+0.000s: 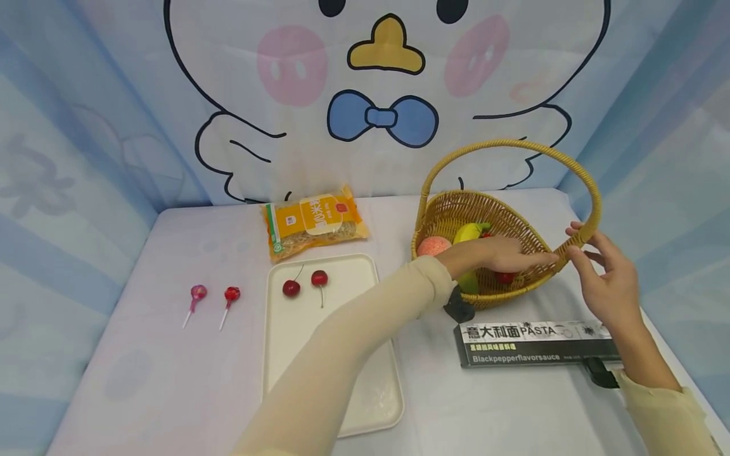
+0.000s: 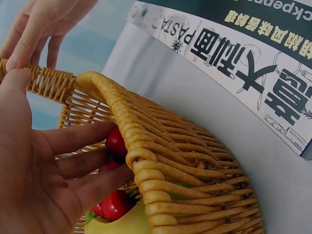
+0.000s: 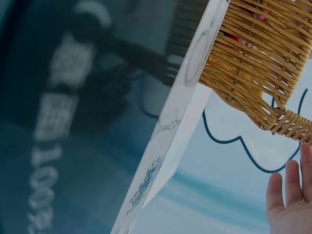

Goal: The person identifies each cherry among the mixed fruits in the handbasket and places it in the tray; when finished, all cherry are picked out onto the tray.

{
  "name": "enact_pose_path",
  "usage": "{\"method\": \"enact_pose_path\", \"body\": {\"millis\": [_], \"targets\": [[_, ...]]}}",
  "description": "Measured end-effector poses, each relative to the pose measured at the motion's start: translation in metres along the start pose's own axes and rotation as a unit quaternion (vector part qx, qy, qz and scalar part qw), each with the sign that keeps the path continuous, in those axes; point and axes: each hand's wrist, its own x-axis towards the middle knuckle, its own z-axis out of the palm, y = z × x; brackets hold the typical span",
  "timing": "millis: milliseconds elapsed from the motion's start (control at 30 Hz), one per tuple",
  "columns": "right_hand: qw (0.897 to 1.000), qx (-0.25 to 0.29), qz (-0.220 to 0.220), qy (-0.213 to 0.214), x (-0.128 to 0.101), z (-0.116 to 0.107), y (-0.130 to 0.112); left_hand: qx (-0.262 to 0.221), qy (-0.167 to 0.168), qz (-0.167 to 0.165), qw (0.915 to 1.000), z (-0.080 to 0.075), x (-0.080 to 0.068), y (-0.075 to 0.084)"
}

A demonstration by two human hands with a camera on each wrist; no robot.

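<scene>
A yellow wicker basket [image 1: 516,218] with a tall arched handle [image 1: 509,144] stands at the back right. My left hand [image 1: 504,255] reaches across over it. In the left wrist view, the extended fingers [image 2: 80,163] go inside the rim beside a dark red cherry-like fruit [image 2: 116,145], and the thumb lies near the handle. My right hand [image 1: 611,285] pinches the foot of the handle, thumb in front and fingertips behind; its other fingers [image 3: 292,185] stay straight in the right wrist view. A banana [image 1: 470,232] and a pinkish round fruit [image 1: 433,246] lie in the basket.
A black-and-white pasta box [image 1: 536,345] lies in front of the basket. On the cream tray [image 1: 373,405], partly hidden by the left arm, are two cherries [image 1: 291,289]. Two lollipops [image 1: 198,292] lie at left, and an orange food packet [image 1: 316,221] sits behind the tray.
</scene>
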Motion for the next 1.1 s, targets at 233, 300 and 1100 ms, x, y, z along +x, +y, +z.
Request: {"method": "enact_pose_path", "body": {"millis": [233,300,1100], "targets": [[1.0,-0.009,0.012,-0.001,-0.001,0.001,0.001,0.013,0.021,0.066,0.9975,0.011,0.03,-0.013],[1.0,-0.011,0.015,-0.002,0.0,0.001,0.0,0.031,0.03,0.103,0.9937,0.012,0.033,-0.015],[1.0,-0.013,0.018,-0.01,0.0,-0.001,0.004,-0.068,0.058,0.168,0.9817,-0.024,-0.032,-0.02]]}}
